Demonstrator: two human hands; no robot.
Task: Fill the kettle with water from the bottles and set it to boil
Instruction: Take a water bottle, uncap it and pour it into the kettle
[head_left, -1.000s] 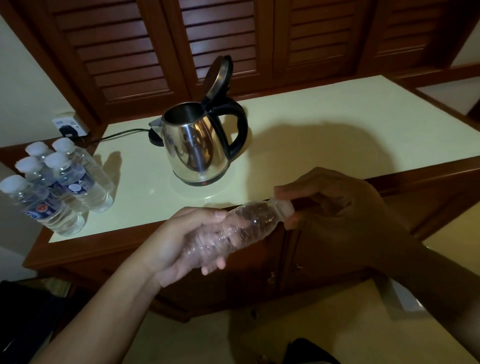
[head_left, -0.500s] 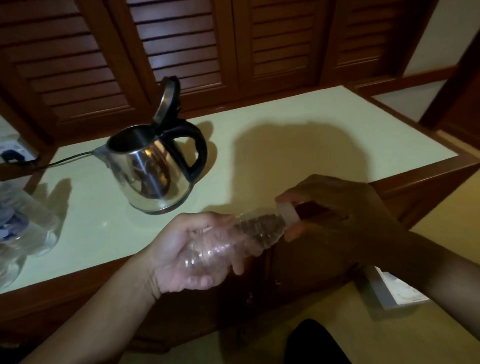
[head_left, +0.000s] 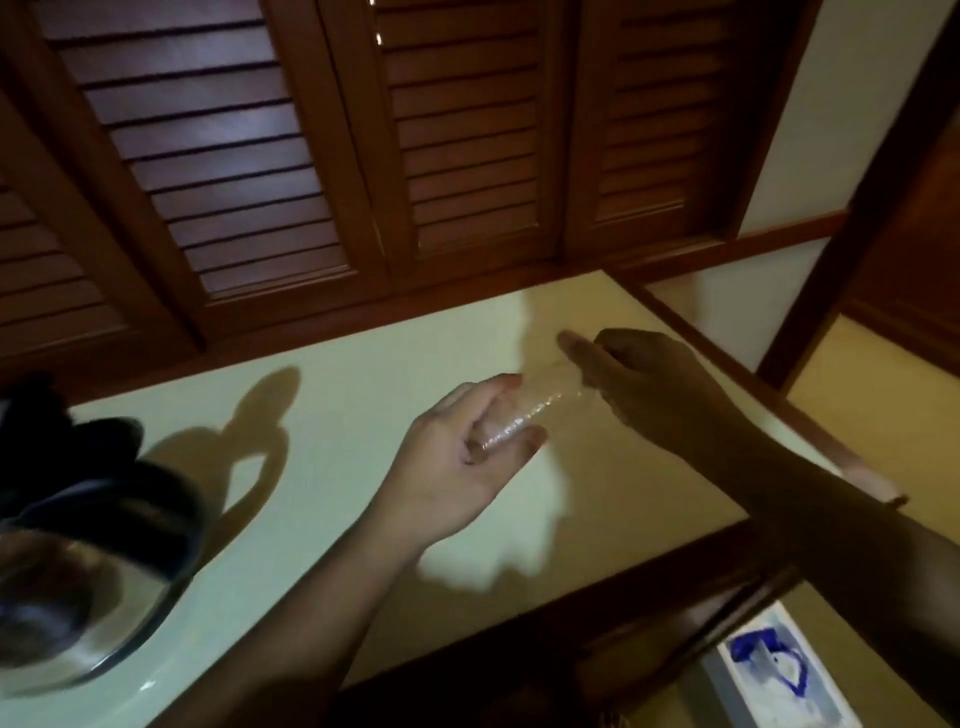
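One clear ribbed plastic bottle, blurred, lies tilted in the air above the bench, held between two hands. Left hand: fingers and thumb curled round the base end. Right hand, in shadow: fingers closed on the neck end, cap hidden. One kettle stands on the bench at lower left, well apart from the bottle and partly cut off: shiny rounded steel body, black curved handle. Pale smooth benchtop with a dark wood edge. Slatted brown wooden doors behind. One white box with blue print sits at lower right.
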